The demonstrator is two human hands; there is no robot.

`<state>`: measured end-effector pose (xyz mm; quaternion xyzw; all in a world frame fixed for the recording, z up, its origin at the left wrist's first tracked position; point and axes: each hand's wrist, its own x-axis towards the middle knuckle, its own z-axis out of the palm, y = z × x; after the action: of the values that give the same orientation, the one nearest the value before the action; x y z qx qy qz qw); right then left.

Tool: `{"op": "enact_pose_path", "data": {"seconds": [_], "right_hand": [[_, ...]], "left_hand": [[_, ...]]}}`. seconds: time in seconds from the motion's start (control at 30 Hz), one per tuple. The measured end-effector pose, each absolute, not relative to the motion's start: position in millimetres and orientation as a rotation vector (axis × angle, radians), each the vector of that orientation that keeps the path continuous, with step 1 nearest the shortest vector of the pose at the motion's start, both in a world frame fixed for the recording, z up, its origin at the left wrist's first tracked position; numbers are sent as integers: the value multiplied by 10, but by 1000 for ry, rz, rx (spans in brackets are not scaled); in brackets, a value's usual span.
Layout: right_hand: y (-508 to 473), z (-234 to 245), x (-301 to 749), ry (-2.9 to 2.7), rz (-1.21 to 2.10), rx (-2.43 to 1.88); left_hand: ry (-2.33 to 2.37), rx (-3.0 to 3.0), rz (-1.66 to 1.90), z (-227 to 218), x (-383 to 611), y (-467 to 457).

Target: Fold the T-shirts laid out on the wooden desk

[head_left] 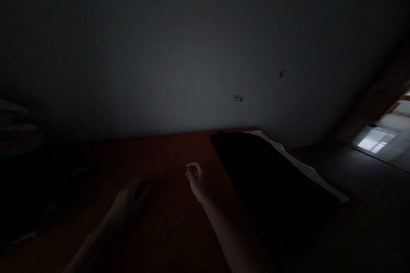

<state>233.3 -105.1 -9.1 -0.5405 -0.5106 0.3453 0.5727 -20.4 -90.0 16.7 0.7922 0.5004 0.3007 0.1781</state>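
Observation:
The picture is very dark. My left hand is low over the brown wooden tabletop, left of the middle. Its fingers are lost in shadow, so whether they hold anything cannot be made out. Farther right, my right hand is held with its fingers curled in toward the thumb, and nothing shows between them. A black cloth lies spread flat to the right of that hand, apart from it. The edge of a white cloth sticks out along the black cloth's right side.
A dim pile of cloth-like things stands at the left, with a dark mass below it. Behind the table rises a plain wall with a small printed label and a hook-like mark. At the right, a doorway opens onto a lit floor.

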Motion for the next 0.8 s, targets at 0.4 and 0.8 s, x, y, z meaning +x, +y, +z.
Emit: {"op": "enact_pose_path", "data": {"seconds": [0.4,0.8], "right_hand": [[-1339,579,3931,-1437,214,-1949],[-1799,219,4713,-1135,-110,-2605]], "left_hand": [[1304,2219,711,6,-226,-896],[1311,2290,531,167,-157,-1017]]}}
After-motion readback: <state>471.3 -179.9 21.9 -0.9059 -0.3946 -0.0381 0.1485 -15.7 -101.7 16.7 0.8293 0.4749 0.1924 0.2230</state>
